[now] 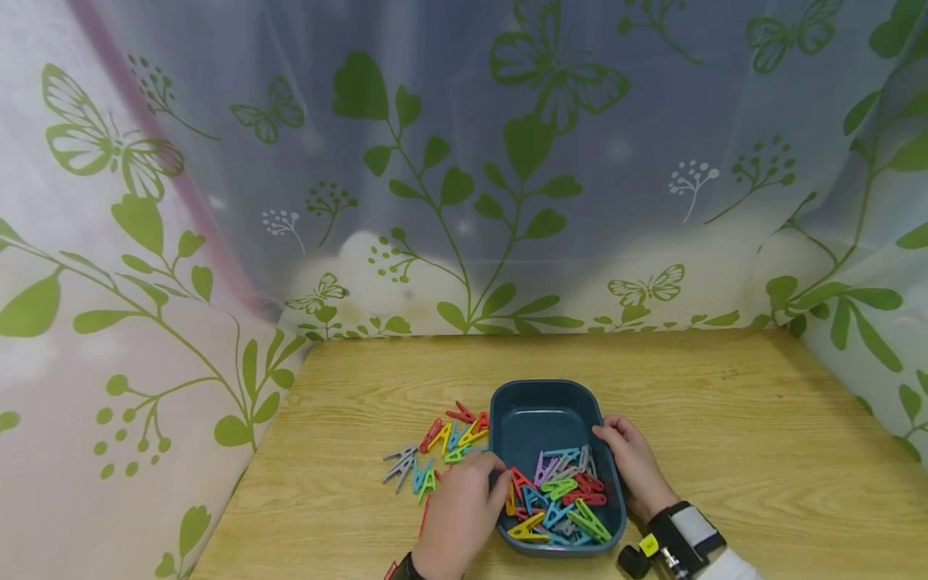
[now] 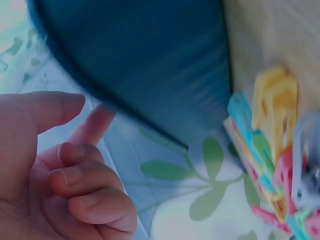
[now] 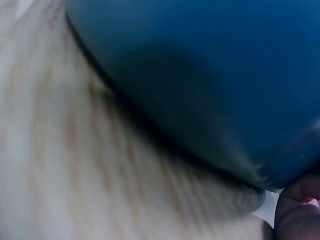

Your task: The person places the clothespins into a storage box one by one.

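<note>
A dark blue plastic box (image 1: 547, 423) stands on the wooden table, a mixed heap of coloured clothespins (image 1: 558, 512) in its near half. My left hand (image 1: 467, 499) is at the box's left rim, fingertips by the edge near a red clothespin. In the left wrist view, the thumb and index finger are apart with nothing visible between them; the other fingers (image 2: 90, 182) curl loosely. My right hand (image 1: 636, 467) grips the right side, thumb on the rim and other fingers mostly hidden outside the wall. Only part of that hand (image 3: 300, 215) shows in the right wrist view.
Loose clothespins (image 1: 424, 463) in several colours lie on the table (image 1: 348, 387) left of the box, some partly behind my left hand. A patterned curtain (image 1: 464, 161) hangs behind the table and along both sides. A strapped wrist camera (image 1: 641, 556) sits near the box's lower right corner.
</note>
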Demonstrator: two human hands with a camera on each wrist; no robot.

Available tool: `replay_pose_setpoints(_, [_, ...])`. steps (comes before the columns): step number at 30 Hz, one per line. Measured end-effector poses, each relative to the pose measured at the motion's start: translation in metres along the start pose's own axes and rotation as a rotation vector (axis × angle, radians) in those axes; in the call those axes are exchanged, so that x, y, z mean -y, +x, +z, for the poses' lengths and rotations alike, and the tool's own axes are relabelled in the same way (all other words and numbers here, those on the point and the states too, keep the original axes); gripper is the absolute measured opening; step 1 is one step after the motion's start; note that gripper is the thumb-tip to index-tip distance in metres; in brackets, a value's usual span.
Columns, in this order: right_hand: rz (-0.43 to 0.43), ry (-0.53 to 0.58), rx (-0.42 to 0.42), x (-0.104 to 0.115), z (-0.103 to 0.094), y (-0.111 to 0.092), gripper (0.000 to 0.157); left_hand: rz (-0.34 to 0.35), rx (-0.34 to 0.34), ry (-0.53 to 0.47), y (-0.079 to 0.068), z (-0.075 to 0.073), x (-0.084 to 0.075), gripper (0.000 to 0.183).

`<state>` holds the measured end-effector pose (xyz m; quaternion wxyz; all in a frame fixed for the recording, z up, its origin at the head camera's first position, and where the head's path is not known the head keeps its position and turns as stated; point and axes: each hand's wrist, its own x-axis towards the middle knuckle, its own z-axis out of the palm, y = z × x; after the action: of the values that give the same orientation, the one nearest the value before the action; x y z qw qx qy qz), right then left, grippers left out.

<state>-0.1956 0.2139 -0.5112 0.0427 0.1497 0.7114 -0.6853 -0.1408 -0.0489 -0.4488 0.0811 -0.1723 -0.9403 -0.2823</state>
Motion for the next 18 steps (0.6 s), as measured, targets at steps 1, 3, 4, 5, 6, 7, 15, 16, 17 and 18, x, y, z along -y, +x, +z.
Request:
replay_pose_setpoints(1, [-0.001,-0.002,0.0,0.0,0.0,0.0,0.026,-0.011,-0.019,-0.006,0.0,-0.003,0.002,0.009])
replay_pose_setpoints(3, [-0.003,0.001,-0.001,0.0,0.0,0.0,0.025,-0.042,-0.053,-0.004,0.002,-0.009,0.008,0.008])
replay_pose_setpoints(4, [-0.006,0.003,-0.001,0.0,0.0,-0.001,0.025,-0.065,-0.061,-0.003,0.002,-0.013,0.012,0.008])
replay_pose_setpoints(5, [-0.008,0.004,0.0,0.0,0.0,-0.001,0.024,-0.088,-0.067,-0.009,0.003,-0.017,0.015,0.009])
replay_pose_setpoints(6, [-0.011,0.004,-0.001,0.0,0.0,-0.001,0.024,-0.113,-0.071,-0.01,0.003,-0.021,0.019,0.009])
replay_pose_setpoints(7, [-0.014,0.003,-0.001,0.0,0.0,-0.001,0.024,-0.131,-0.072,-0.009,0.003,-0.025,0.023,0.009])
replay_pose_setpoints(15, [-0.026,0.002,-0.009,0.001,0.001,-0.003,0.023,-0.234,-0.035,0.057,-0.008,-0.041,0.052,0.012])
replay_pose_setpoints(16, [-0.029,0.003,-0.01,0.001,0.001,-0.002,0.023,-0.246,-0.023,0.067,-0.01,-0.041,0.055,0.013])
replay_pose_setpoints(17, [-0.03,0.004,-0.013,0.001,0.001,-0.002,0.022,-0.256,-0.009,0.072,-0.011,-0.041,0.057,0.015])
replay_pose_setpoints(18, [-0.032,0.003,-0.015,0.001,0.001,-0.002,0.022,-0.269,0.008,0.081,-0.013,-0.041,0.058,0.016])
